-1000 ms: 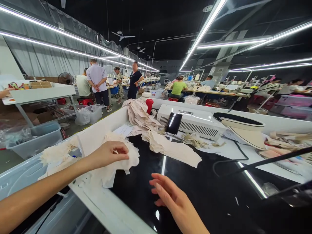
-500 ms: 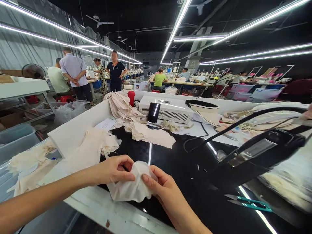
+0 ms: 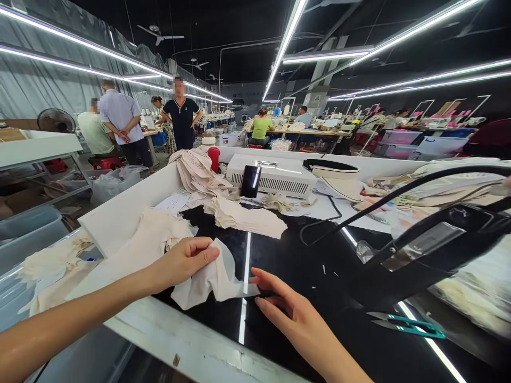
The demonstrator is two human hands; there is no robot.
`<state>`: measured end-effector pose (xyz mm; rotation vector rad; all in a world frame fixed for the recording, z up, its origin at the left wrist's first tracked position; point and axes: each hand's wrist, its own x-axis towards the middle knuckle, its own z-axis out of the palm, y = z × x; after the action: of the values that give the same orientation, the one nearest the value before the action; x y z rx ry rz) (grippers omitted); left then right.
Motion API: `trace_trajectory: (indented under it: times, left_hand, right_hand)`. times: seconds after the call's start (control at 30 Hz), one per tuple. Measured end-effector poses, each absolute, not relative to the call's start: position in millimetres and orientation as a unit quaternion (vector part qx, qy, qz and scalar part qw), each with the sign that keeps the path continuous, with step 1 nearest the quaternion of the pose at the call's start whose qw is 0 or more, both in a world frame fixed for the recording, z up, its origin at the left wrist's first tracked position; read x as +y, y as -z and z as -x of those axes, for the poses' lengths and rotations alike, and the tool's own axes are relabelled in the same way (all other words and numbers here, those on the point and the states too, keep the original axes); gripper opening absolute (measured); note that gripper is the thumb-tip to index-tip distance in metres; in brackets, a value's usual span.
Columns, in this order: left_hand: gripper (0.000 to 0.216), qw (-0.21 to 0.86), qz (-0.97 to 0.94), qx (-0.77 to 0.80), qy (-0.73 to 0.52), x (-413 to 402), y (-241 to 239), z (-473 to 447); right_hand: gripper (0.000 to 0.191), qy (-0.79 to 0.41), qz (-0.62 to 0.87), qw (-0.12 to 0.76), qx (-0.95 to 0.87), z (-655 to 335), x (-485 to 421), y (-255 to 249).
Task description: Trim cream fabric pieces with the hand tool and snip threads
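Observation:
My left hand (image 3: 181, 261) pinches the upper edge of a small cream fabric piece (image 3: 211, 282) that lies on the glossy black table top (image 3: 303, 266). At the piece's right edge my right hand (image 3: 289, 311) has its fingers stretched out, and the fingertips press the cloth flat. A heap of the same cream pieces (image 3: 143, 244) lies just behind my left hand.
A black iron-like tool (image 3: 423, 255) with its cable hangs at the right. Green thread snips (image 3: 411, 325) lie at the front right. Farther back are more cream cloth (image 3: 243, 217), a white machine box (image 3: 275, 178) and a phone (image 3: 250, 182). People stand and sit in the background.
The piece, held up bunched between both hands, now lies spread on the table. My right hand let go of its pinch and flattened out at the cloth's right edge.

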<state>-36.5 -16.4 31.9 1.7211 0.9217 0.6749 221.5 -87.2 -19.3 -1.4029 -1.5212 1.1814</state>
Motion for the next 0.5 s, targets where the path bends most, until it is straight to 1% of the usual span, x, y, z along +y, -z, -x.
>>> trace_trajectory:
  times: [0.1,0.17,0.2,0.27,0.37,0.43,0.5]
  left_hand:
    - [0.062,0.528,-0.723,0.370,-0.249,-23,-38,32]
    - [0.060,0.545,-0.726,0.352,-0.227,-27,-39,26]
    - [0.058,0.550,-0.730,0.342,-0.219,-28,-40,24]
    - [0.053,0.549,-0.742,0.323,-0.211,-29,-40,20]
    - [0.047,0.521,-0.765,0.312,-0.216,-26,-42,18]
    - [0.044,0.484,-0.787,0.310,-0.221,-24,-43,20]
    - [0.043,0.437,-0.811,0.313,-0.230,-22,-44,23]
  right_hand:
    - [0.085,-0.498,0.512,0.410,-0.567,-218,-88,11]
    - [0.094,-0.547,0.465,0.429,-0.548,-206,-90,2]
    - [0.094,-0.579,0.435,0.432,-0.536,-198,-91,-2]
    - [0.085,-0.649,0.379,0.419,-0.510,-183,-93,-6]
    - [0.059,-0.713,0.356,0.369,-0.477,-169,-97,-2]
    - [0.049,-0.717,0.382,0.346,-0.469,-167,-99,3]
    - [0.043,-0.699,0.415,0.335,-0.476,-168,-99,6]
